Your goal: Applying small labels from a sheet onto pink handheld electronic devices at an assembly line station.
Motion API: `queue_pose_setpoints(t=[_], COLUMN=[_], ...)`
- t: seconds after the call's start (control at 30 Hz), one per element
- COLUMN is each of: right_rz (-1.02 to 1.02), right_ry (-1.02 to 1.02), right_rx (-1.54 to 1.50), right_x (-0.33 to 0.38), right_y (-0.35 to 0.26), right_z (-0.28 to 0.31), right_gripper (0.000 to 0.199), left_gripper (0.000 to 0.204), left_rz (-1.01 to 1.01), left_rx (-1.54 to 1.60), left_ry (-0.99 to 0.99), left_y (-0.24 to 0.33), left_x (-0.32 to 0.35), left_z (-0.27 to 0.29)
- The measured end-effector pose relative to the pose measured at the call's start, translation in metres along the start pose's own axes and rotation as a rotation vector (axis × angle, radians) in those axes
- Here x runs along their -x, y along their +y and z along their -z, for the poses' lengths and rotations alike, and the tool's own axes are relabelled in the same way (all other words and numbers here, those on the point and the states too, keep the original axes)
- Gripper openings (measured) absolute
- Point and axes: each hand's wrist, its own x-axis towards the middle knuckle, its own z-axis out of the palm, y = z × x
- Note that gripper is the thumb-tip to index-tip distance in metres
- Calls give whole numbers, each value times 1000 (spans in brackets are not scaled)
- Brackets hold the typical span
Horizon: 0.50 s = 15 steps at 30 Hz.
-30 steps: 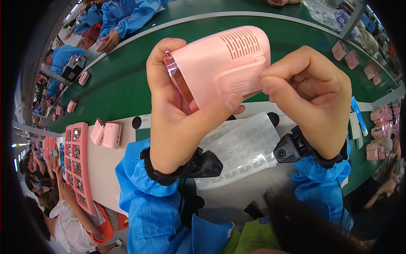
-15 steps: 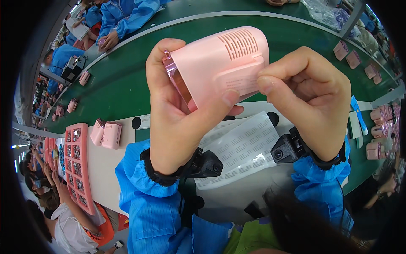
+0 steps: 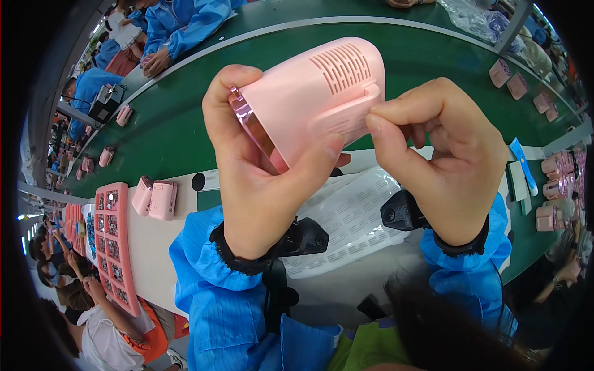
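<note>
While left hand (image 3: 260, 185) wraps the pink casing (image 3: 312, 102), right hand (image 3: 442, 154) pinches its near-right edge; looks light, stiff plastic, prob. slippery — hold by sides.

We cannot see the pink housing's (image 3: 312, 99) lower side, covered mid-frame by our left hand (image 3: 260, 179); co-workers upper left are cropped.

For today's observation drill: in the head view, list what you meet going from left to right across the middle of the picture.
Pink compartment tray → two small pink housings → left hand → pink vented housing → right hand → blue and white tube → pink housings at the right edge.
</note>
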Motion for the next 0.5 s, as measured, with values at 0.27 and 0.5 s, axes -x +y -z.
queue_pose_setpoints(t=[0.27,0.5], right_rz=[80,-114], right_ry=[61,172], right_rx=[128,237], right_x=[3,-3], right_y=[-1,0], right_z=[-5,1], right_gripper=[11,31], left_gripper=[66,63], left_rz=[37,145], left_rx=[1,-33], left_ry=[9,-46], left_y=[2,5], left_x=[0,-5], left_z=[0,5])
